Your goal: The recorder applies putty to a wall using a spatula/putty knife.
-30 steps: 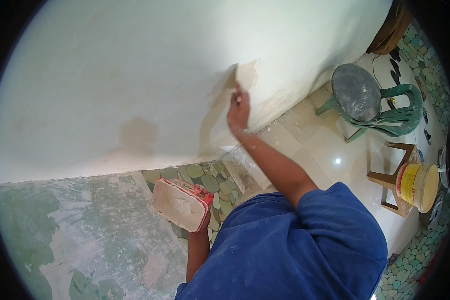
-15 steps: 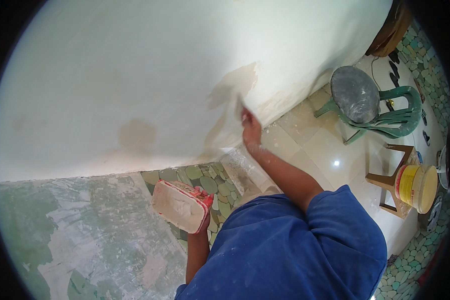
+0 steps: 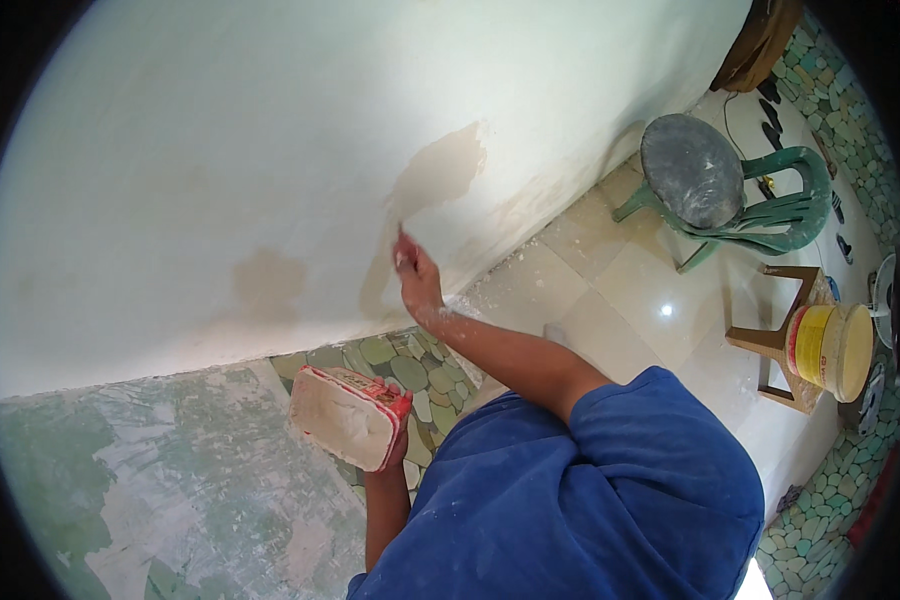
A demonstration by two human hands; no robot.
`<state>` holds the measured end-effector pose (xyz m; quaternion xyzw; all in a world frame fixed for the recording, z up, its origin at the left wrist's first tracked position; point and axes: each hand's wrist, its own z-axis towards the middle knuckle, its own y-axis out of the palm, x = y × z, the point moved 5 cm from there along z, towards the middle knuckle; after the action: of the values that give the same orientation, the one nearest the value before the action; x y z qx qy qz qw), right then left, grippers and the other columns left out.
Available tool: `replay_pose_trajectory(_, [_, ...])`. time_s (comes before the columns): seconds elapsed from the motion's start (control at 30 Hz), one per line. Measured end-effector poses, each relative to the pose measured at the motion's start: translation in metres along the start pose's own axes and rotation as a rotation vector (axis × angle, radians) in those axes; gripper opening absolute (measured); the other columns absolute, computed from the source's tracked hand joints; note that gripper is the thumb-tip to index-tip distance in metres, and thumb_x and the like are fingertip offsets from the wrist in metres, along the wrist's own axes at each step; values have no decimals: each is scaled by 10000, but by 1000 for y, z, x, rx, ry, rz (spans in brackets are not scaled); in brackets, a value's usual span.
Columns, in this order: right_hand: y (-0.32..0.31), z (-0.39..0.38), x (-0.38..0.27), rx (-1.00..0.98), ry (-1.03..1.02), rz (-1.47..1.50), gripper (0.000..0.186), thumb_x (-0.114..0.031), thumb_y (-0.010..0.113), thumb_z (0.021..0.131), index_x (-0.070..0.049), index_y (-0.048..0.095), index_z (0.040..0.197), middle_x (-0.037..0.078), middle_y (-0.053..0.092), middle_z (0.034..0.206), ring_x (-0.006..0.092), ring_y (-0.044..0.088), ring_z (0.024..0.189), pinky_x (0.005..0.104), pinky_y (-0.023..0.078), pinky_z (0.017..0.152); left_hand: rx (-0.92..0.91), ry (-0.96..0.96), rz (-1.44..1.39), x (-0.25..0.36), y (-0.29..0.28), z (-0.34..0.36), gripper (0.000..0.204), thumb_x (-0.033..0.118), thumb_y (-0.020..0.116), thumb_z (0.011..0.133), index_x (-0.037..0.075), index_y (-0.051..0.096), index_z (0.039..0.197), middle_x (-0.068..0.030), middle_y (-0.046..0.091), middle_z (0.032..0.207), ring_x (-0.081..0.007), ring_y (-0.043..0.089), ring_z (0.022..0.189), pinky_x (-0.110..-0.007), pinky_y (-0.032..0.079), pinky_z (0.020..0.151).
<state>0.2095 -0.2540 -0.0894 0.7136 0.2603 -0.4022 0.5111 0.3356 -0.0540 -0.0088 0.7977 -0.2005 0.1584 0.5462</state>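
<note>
My right hand [image 3: 418,275] is closed on a thin putty knife [image 3: 401,230], mostly hidden by the fingers, at the white wall [image 3: 220,130]. Its tip is just below an irregular beige patch [image 3: 440,165], among the shadows of my hand and arm. Whether the blade touches the wall I cannot tell. Lower down, my left hand [image 3: 395,445] grips a rectangular red-rimmed white tub [image 3: 340,410] from its right side. The tub is tilted toward me, with pale paste smeared inside.
At right stand a green plastic chair [image 3: 790,210] bearing a grey round object [image 3: 690,170] and a brown stool [image 3: 755,340] with a yellow bucket [image 3: 825,350]. Footwear and a cord lie beyond. Floors show beige tiles [image 3: 600,290], pebble paving [image 3: 435,390] and a smeared green-white surface [image 3: 130,470].
My right hand dipped down the wall, then swung left with the knife, leaving the beige patch uncovered. My left hand still holds the tub. The whole view has shifted slightly.
</note>
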Motion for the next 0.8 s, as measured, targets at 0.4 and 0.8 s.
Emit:
replay_pose_trajectory(0.4, [-87,3,-77,-314,601,612,392,-100,511,874,-63,443,1258,129,575,1135,269,597,992,457,547,771,51,7,51,-17,3,14,383,159,568,900,113,426,1253,-84,508,1219,-278,516,1050,-541,391,974])
replay_pose_trajectory(0.8, [-174,4,-90,-81,541,435,322,-16,509,844,-16,485,1166,140,585,1081,273,609,938,433,567,704,-76,-77,67,-32,15,42,443,401,458,928,136,445,1283,-114,506,1272,-314,506,1115,-548,302,1038])
